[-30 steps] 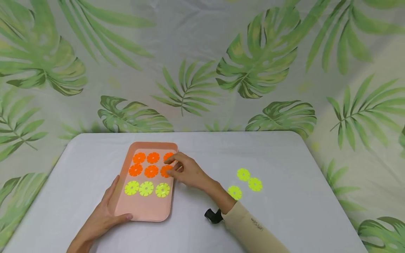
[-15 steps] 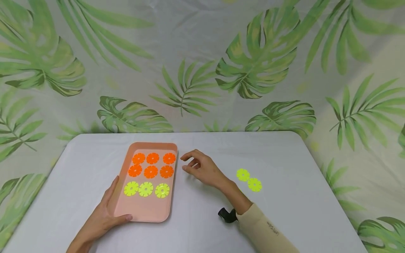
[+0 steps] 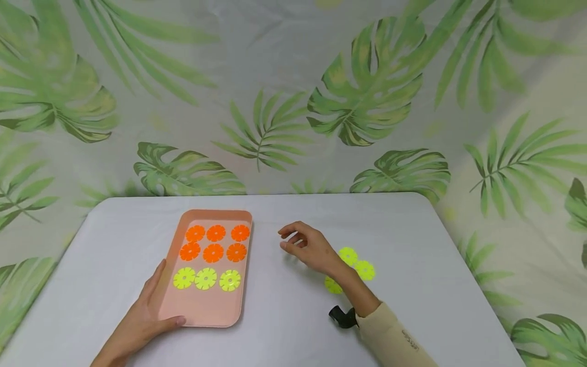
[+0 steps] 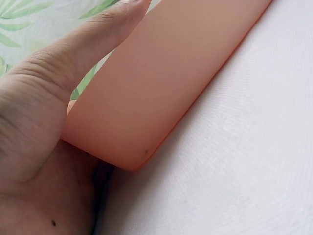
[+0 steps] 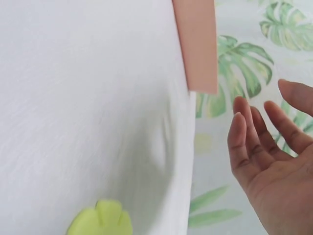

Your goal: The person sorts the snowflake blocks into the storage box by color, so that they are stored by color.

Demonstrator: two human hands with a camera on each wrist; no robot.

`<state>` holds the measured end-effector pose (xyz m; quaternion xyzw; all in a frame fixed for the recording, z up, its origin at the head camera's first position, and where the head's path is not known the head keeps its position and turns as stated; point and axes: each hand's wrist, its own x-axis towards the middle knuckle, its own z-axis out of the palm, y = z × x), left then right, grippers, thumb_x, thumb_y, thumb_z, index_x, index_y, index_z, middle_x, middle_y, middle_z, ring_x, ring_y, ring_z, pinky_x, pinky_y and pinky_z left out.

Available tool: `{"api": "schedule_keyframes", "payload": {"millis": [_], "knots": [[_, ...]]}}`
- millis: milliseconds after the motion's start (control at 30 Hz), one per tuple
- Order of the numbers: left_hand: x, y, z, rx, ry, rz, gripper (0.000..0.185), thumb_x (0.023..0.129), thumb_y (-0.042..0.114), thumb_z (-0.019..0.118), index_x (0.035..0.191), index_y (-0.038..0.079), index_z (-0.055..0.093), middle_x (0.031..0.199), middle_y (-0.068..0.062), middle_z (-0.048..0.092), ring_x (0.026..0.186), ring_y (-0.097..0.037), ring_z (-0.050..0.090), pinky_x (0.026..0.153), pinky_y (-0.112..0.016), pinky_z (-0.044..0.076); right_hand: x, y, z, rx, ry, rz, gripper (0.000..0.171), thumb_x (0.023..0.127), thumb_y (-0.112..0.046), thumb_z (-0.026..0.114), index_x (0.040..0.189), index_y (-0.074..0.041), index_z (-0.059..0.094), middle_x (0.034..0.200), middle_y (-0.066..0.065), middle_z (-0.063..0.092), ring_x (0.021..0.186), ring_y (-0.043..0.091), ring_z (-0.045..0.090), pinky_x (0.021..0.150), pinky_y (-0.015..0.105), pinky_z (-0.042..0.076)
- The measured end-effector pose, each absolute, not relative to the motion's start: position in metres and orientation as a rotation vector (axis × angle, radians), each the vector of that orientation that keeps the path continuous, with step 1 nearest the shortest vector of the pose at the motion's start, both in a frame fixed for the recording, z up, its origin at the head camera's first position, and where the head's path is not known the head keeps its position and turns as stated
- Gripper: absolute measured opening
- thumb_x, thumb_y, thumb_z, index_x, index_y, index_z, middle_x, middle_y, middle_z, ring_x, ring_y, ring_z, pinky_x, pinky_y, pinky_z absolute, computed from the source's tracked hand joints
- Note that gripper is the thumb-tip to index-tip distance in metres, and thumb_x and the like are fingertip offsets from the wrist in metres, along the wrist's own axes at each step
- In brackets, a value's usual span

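A pink tray (image 3: 202, 311) lies at the table's left. In it, notched orange discs (image 3: 213, 253) form two rows of three, with a row of three notched yellow discs (image 3: 206, 279) below them. My left hand (image 3: 137, 318) grips the tray's near left corner, thumb at the front rim and fingers along the left side. The left wrist view shows that thumb against the tray wall (image 4: 161, 73). My right hand (image 3: 309, 250) hovers right of the tray with loosely bent fingers and holds nothing. In the right wrist view its palm and fingers (image 5: 238, 142) show.
Three loose yellow discs (image 3: 365, 270) lie on the white-covered table (image 3: 284, 336), right of the tray; my right forearm partly covers one. A black device (image 3: 342, 317) sits at my right sleeve. Behind the table hangs a leaf-patterned cloth (image 3: 270, 66).
My right hand has drawn back from over the tray's orange discs to the right. My left hand keeps its grip on the tray. The discs keep their places.
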<state>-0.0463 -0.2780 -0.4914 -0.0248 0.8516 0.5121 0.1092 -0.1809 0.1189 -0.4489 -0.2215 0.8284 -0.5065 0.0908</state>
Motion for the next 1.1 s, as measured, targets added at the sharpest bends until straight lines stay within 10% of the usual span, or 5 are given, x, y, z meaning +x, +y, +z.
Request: {"api": "schedule_keyframes", "payload": {"millis": [233,467,1100], "knots": [[-0.044,-0.279,-0.491,-0.081,2.493,1.508,0.128,0.082,0.021,0.088,0.164,0.051,-0.007,0.175,-0.014,0.006,0.147,-0.040,0.021,0.115,-0.052,0.022,-0.179,0.140,-0.453,-0.560,2.490,-1.523,0.030,0.100,-0.026,0.071,0.126,-0.011,0.069,0.123,0.005,0.071,0.104,0.018,0.068,0.090,0.032,0.055],[-0.045,-0.278,-0.489,-0.099,2.462,1.528,0.130,0.082,0.020,0.088,0.163,0.053,-0.007,0.175,-0.016,0.004,0.148,-0.043,0.019,0.112,-0.071,0.020,-0.179,0.156,-0.456,-0.510,2.520,-1.526,0.031,0.100,-0.024,0.072,0.127,-0.010,0.069,0.120,0.006,0.072,0.104,0.020,0.068,0.088,0.030,0.055],[-0.045,-0.277,-0.487,-0.094,2.467,1.533,0.130,0.082,0.019,0.088,0.164,0.050,-0.007,0.175,-0.016,0.004,0.146,-0.042,0.021,0.111,-0.068,0.021,-0.173,0.197,-0.470,-0.467,2.611,-1.455,0.029,0.100,-0.020,0.071,0.126,-0.008,0.069,0.122,0.009,0.073,0.103,0.021,0.067,0.089,0.029,0.055]]}}
